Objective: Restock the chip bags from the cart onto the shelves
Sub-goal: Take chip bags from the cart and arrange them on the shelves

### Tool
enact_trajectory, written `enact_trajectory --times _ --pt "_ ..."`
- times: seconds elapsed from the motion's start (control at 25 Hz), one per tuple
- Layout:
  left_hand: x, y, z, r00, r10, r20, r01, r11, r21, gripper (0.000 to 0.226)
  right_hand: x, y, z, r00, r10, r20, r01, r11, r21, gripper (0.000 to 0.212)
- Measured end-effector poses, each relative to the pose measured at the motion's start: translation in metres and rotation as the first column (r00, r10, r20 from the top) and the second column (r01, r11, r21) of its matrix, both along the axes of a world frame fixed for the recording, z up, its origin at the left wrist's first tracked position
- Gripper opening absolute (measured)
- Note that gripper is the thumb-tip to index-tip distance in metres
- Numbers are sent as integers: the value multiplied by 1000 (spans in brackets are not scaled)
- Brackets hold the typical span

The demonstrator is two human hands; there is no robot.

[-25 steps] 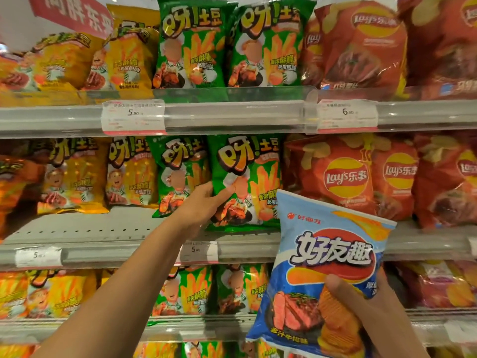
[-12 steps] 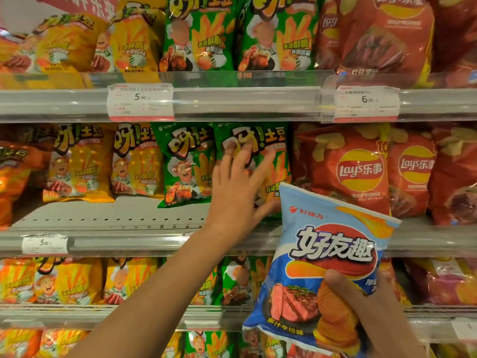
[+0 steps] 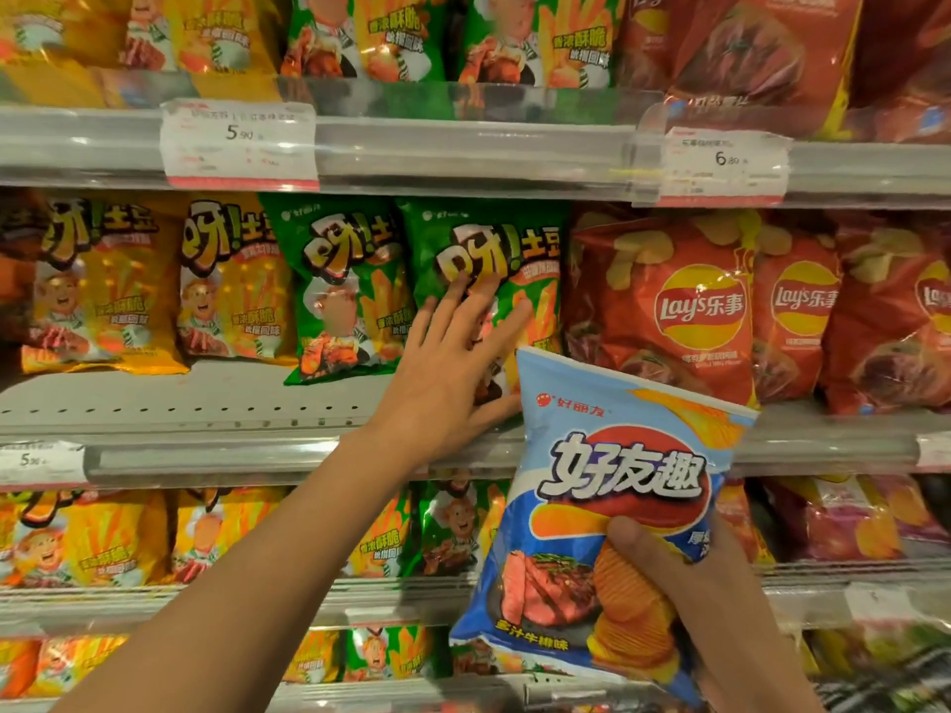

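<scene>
Right hand (image 3: 720,604) grips the blue chip bag (image 3: 607,512) by its lower right corner, thumb across the front, fingers wrapped behind. Bag is upright, tilted a bit left, held in the air in front of the middle shelf (image 3: 206,403), not resting on anything.

Left hand (image 3: 453,362) is flat, fingers spread and straight, pressing on the front of a green fries bag (image 3: 489,270) standing on the middle shelf. Not pinching it, just pushing. A second green bag (image 3: 339,290) stands just beside it to the left, then yellow fries bags (image 3: 231,280) further left. Red Lay's bags (image 3: 674,311) fill the right side of the same shelf.

Price tag 5.90 (image 3: 239,144) and tag 6.80 (image 3: 723,164) sit on the rail of the upper shelf.

Step, as I read it: straightening or pushing back stock with the left while the blue bag waits. No blue facing visible on these shelves, so the slot for it is unclear. Bare shelf plate shows in front of the yellow and green bags.

Next move likely needs: finding the right facing, left hand off the green bag, then setting the blue bag upright without knocking neighbours forward. Cart not in view.
</scene>
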State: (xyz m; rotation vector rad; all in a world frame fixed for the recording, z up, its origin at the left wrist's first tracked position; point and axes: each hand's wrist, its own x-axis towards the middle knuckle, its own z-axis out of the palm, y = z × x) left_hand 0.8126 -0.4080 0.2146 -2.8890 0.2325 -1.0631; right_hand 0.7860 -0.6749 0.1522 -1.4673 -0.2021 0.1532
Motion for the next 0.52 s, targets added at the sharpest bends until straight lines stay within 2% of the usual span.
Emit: enact_trajectory --times 0.16,0.28,0.4,0.52 --pt "-40 31 -23 997 65 -43 -67 996 -50 79 -9 33 1 996 83 24 -83 996 -13 84" --pt "-76 69 -32 983 166 -82 -169 985 -42 76 -24 75 7 993 121 4 -121 993 -14 66" --pt "-117 118 -36 963 226 -147 -234 971 -42 73 -45 133 16 983 179 43 -176 983 -58 74" --pt "-171 180 -32 956 251 -152 -266 960 -89 70 -80 207 32 966 218 142 -210 975 -67 45"
